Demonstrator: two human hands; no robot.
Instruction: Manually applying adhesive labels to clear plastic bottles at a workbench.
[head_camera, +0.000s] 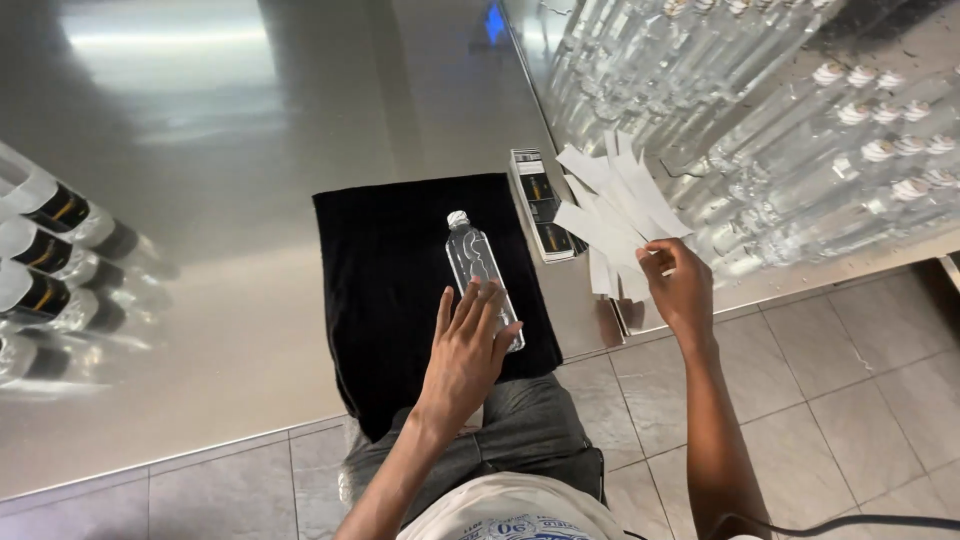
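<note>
Bottle (481, 278), clear plastic with a white cap, lies flat on the black cloth (390, 290), cap pointing away from the person, no label visible on it. Left hand (465, 350) rests on the bottle's near end, fingers spread and flat, pressing rather than gripping. Right hand (682, 285), to the right of the cloth, is pinched shut on one white paper strip (655, 240) at the near edge of the fanned pile of strips (610, 200). Small stack of dark printed labels (543, 205) sits just beside the cloth's right edge, between cloth and strip pile.

Progress, judging by how things lie: labelled bottles (50, 260) with dark bands lie in a row well left of the cloth, at the counter (250, 150) edge, so several look finished. Many more bare capped bottles (850, 130) lie packed far right of the cloth, apparently not yet done. Bottle on the cloth looks positioned and held steady, bare for now; a strip is in the fingers, not yet at the bottle. Cannot tell whether the strip is a label or backing paper.
</note>
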